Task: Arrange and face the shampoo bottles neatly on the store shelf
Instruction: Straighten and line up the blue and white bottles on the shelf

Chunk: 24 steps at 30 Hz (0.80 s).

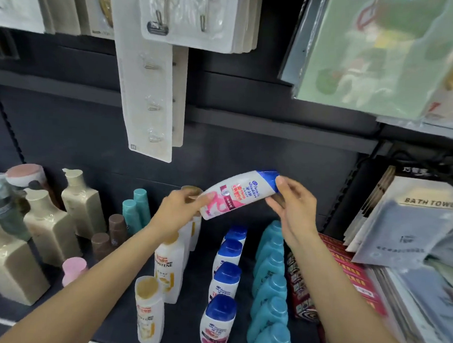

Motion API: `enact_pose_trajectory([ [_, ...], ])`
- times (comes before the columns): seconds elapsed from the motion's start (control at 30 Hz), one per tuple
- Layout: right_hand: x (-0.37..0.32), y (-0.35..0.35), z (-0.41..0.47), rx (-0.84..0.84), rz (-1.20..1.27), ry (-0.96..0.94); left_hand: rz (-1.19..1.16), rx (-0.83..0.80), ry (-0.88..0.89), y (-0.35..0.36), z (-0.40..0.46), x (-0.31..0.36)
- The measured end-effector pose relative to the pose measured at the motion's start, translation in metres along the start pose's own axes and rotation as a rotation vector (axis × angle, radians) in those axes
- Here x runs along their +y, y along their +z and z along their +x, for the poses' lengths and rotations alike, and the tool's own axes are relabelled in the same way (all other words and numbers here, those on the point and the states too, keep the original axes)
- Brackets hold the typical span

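A white shampoo bottle [238, 195] with a blue cap and pink label is held tilted in the air above the dark shelf [119, 308]. My left hand [179, 211] grips its bottom end and my right hand [293, 202] pinches its blue cap. Below stands a row of matching blue-capped bottles [224, 281] running front to back. To the left of it is a row of white Pantene bottles [166, 271] with gold caps, and to the right a row of teal bottles [271, 284].
Large beige pump bottles [47, 225] fill the shelf's left side, with brown, teal and pink small bottles beside them. Red boxes [344, 270] and bath towel packs [414, 227] lie at the right. Hook packs [148, 85] hang from above.
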State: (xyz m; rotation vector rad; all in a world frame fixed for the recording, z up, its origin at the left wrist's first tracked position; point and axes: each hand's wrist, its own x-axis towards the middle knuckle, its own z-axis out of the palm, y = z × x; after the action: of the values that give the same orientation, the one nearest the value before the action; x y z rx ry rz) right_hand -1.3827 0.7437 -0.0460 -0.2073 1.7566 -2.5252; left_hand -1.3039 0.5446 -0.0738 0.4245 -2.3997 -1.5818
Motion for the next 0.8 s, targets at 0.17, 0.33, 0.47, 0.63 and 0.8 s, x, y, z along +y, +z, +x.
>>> enact_pose_trajectory([
  [0.17, 0.000, -0.008, -0.012, -0.033, 0.163, 0.035, -0.506, -0.194, -0.289, -0.003, -0.014, 0.013],
  [0.33, -0.001, -0.014, -0.022, -0.155, 0.242, 0.104, -0.632, -0.099, -0.221, -0.006, -0.026, 0.020],
  [0.47, -0.003, -0.018, -0.029, -0.199, 0.199, 0.173, -0.542, 0.029, -0.051, -0.008, -0.035, 0.028],
  [0.63, 0.002, -0.022, -0.032, -0.162, 0.166, 0.164, -0.494, 0.094, 0.084, -0.009, -0.045, 0.028],
  [0.8, -0.004, -0.034, -0.031, -0.287, 0.119, 0.130, -0.334, -0.003, 0.208, -0.015, -0.053, 0.022],
])
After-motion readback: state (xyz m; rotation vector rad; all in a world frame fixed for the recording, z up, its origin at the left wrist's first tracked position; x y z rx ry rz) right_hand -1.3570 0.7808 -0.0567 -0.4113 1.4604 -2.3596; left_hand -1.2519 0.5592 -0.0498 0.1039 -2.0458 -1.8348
